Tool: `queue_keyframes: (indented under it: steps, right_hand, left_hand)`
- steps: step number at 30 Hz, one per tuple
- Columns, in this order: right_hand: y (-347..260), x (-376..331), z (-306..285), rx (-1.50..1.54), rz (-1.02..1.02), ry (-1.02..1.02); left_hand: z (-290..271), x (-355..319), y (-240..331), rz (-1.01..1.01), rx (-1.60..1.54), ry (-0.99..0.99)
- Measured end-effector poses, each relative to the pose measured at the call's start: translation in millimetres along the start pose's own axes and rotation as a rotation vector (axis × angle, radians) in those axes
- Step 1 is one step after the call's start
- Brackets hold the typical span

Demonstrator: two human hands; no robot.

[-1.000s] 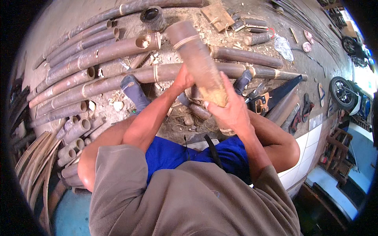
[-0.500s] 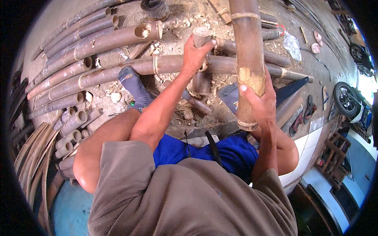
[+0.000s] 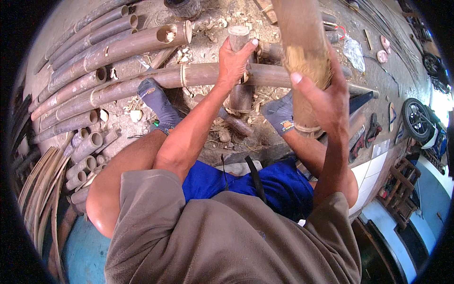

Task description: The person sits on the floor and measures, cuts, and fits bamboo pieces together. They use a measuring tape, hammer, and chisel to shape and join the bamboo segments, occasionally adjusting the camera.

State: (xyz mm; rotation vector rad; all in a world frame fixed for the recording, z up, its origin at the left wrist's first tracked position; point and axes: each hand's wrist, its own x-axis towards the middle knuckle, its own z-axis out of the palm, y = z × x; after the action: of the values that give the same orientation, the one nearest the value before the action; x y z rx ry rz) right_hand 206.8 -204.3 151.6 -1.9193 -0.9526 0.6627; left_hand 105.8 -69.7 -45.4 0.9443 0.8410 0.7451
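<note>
My left hand (image 3: 231, 62) is wrapped round a short round wooden peg (image 3: 239, 35), whose pale flat top shows above the fingers. The peg stands at a long brown bamboo pole (image 3: 137, 89) that lies crosswise in front of me. Whether its lower end sits in a hole there is hidden by my hand. Below the pole, in line with the peg, a dark bamboo piece (image 3: 242, 98) sticks out toward me. My right hand (image 3: 326, 97) grips a thick bamboo length (image 3: 298, 26) near its frayed, fibrous band; it is raised and blurred by motion.
Several bamboo poles (image 3: 118, 52) lie at the far left, one with a cut opening. Short bamboo tubes (image 3: 87, 163) and split strips (image 3: 40, 189) are stacked nearer. Chips litter the floor between my feet. A saw blade (image 3: 362, 102), sandals (image 3: 372, 130) and a motorbike (image 3: 418, 118) are at right.
My right hand and the thick bamboo have moved to the right and the bamboo now looks blurred. My left hand stays on the peg, nearly in the same place.
</note>
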Motion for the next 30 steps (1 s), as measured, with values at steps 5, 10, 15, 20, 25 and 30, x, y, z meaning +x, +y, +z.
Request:
queue_keyframes:
  steps: [5, 10, 15, 20, 25, 30]
  right_hand:
    - [-29, 30, -6, 0.005, -0.081, 0.010]
    - [1, 41, 6, -0.583, -0.203, -0.085]
    - [-39, 39, 3, -0.653, -0.135, -0.203]
    - [-30, 29, 11, -0.525, -0.305, -0.041]
    - [-35, 29, 10, -0.788, -0.240, -0.301]
    - [-20, 11, 22, -0.535, -0.342, -0.022]
  left_hand:
    - [3, 2, -3, 0.047, -0.024, -0.012]
    - [2, -8, -7, 0.005, -0.052, 0.013]
    - [-8, -12, -18, 0.029, -0.050, -0.005]
    - [-9, -21, -16, 0.066, -0.009, -0.059]
    - [-17, -14, -17, 0.185, 0.087, -0.094]
    - [-16, -19, -26, 0.115, -0.018, -0.122]
